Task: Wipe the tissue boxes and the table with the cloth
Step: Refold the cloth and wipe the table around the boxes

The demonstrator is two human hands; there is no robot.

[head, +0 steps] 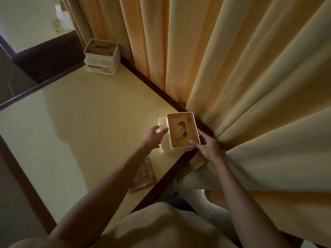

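Folded cloth (144, 176) lies untouched near the table's (80, 122) near edge. Both hands hold the near tissue box (180, 130) at the right edge: left hand (155, 136) touching with relaxed fingers, right hand (207, 146) gripping. Steady it, then fetch the cloth.

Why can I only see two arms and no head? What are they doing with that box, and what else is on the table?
The camera sits on the person's head and looks down, so you see only their arms, as if through their eyes. There is just this one picture.

The left hand touches the side of a white tissue box with straight fingers. The right hand holds the box's near corner. The box stands at the table edge, beside the yellow curtain.

Another tissue box stands at the far corner of the table. A patterned cloth lies folded on the table near the left arm; nobody holds it right now.
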